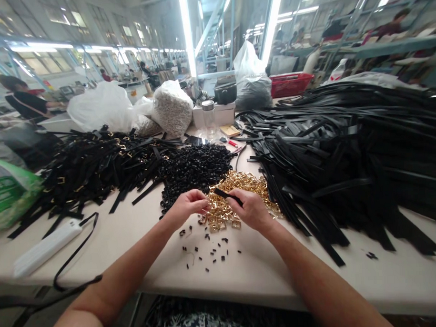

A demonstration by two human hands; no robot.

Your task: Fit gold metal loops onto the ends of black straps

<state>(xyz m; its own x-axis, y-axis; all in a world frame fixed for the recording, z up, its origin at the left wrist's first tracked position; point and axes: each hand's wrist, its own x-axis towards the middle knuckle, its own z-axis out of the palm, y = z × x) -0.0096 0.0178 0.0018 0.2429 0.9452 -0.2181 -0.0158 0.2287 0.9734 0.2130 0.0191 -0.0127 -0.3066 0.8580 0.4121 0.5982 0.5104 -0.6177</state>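
My right hand (pixel 251 209) is closed on a black strap (pixel 223 194), whose end sticks out to the left above the pile of gold buckles (pixel 247 182). Left of it, my left hand (pixel 191 207) has its fingers pinched together at the left edge of the buckles; whatever lies between the fingertips is too small to make out. Behind both hands spreads a heap of small black loops (pixel 194 166). Small black bits (pixel 214 253) are scattered on the table in front of the hands.
Black straps (pixel 310 155) cover the right side; straps with buckles (pixel 96 163) lie left. A white power strip (pixel 47 248) with a black cable rests near the front left edge. Behind stand a glass jar (pixel 208 117), filled bags (pixel 173 108) and a red basket (pixel 290 85). People work farther off.
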